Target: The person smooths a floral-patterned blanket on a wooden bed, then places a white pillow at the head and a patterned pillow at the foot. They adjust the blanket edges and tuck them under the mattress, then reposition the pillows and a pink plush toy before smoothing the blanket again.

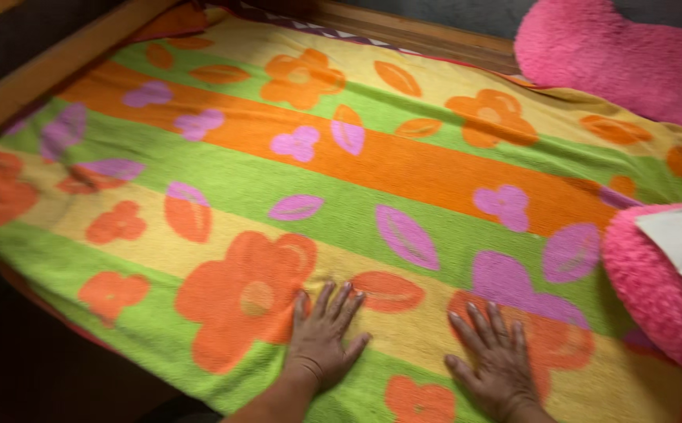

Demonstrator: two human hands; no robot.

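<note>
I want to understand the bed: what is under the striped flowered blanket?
The blanket covers almost everything below it. Only the wooden bed frame shows along its edges. Both hands, left and right, press flat on top. The mattress cannot be seen.

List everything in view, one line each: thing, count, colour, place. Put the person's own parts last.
blanket: one, striped orange, green and yellow with orange and purple flowers and leaves, spread flat over the bed.
bed frame: one, brown wood, along the left and far edges.
plush toy: one, bright pink and fuzzy, top right corner.
plush cushion: one, pink fuzzy rim with a white panel, right edge on the blanket.
left hand: one, palm down, fingers spread, flat on the blanket near its front edge.
right hand: one, palm down, fingers spread, flat on the blanket beside the left.
</note>
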